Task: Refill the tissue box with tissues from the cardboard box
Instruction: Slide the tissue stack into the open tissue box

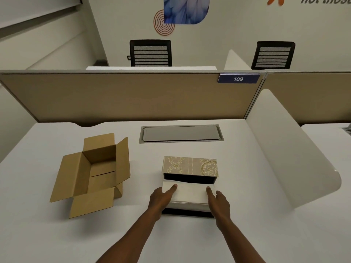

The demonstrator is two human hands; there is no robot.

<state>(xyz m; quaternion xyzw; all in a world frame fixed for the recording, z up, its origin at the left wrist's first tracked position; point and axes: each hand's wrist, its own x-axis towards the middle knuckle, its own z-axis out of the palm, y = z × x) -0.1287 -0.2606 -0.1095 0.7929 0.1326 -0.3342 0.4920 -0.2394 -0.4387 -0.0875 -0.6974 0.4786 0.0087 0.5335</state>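
Two hands, left hand [161, 198] and right hand [218, 200], grip the ends of a white tissue stack [188, 195] lying across the open tissue box [190, 167] on the counter [247, 215], long axis left to right. Fingers hide the stack's ends; the box's near wall is barely visible. Well left, the cardboard box [95, 173] stands open, flaps spread.

the left hand [161, 198] and right hand [218, 201] are covering both ends of the tissue stack [190, 194], and their palms are facing away, so the grip underneath is not showing. the stack is hiding most of the tissue box [190, 166] interior. both forearms are running off the bottom edge. wall lettering [326, 0] is being cut off at the top right corner. the chairs [151, 53] are showing only their backs above the partition [123, 95].
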